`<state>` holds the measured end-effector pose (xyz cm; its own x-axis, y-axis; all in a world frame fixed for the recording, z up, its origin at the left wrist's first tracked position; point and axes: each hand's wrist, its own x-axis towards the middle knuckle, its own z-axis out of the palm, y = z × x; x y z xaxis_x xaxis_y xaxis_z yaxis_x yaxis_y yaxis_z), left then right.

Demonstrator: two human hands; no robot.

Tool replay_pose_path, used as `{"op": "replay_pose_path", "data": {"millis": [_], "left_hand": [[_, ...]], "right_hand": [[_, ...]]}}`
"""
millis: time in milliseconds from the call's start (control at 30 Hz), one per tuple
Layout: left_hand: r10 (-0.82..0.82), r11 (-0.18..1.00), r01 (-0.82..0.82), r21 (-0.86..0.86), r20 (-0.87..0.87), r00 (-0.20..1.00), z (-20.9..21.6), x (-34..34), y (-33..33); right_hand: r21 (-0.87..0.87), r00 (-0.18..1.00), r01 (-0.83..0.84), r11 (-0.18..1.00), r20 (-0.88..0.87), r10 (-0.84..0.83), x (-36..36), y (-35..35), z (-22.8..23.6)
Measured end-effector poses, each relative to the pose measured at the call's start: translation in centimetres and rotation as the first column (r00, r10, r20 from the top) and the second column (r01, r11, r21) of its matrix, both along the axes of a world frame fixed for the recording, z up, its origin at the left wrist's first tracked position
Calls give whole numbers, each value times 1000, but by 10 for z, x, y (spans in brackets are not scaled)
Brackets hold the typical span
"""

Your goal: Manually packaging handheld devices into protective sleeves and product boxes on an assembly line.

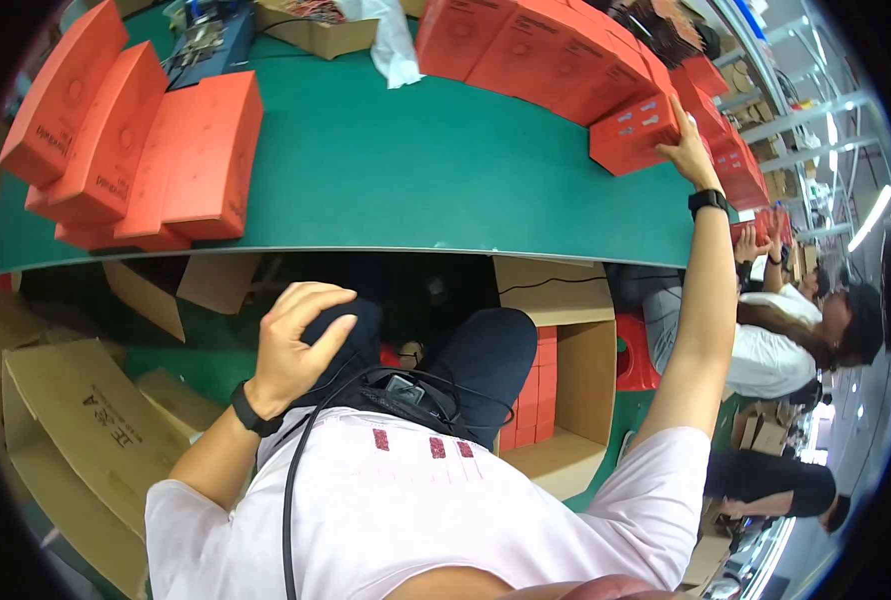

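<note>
My right arm reaches out to the far right of the table, where my right hand (690, 152) grips the right end of a red box (626, 135). Its thumb lies on the near face and its fingers go over the top edge. Small pale marks show on that box. Behind it, a row of upright red boxes (526, 55) stands along the far side. Above my lap, short of the table edge, hovers my left hand (304, 335), fingers bent and thumb apart, holding nothing.
Stacked red boxes (126, 150) occupy the left of the green table (386, 170). Below it stands an open carton (581, 400) with red boxes inside; another carton (76, 440) lies lower left. A black cable (291, 500) crosses my shirt. Co-workers (781, 340) sit at the right.
</note>
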<state>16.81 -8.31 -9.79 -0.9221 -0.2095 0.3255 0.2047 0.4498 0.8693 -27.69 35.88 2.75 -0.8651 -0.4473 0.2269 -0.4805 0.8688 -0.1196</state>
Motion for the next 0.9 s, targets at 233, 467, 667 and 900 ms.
{"op": "replay_pose_path", "data": {"millis": [233,467,667,900], "left_hand": [[-213,977,214,-1,-112,971,-24,-7,16],[-99,995,103,17,-137,986,-33,18,7],[5,1000,-7,-22,-110,994,-45,59,-24],[226,970,-203,133,-202,953,-22,41,-49]], "right_hand": [[233,871,12,972,-480,104,90,-105,26],[-49,582,-804,593,-264,769,304,-400,-26],[96,634,-689,718,-400,662,334,-445,-119],[-746,898,-413,523,-238,370,296,-339,-81]]}}
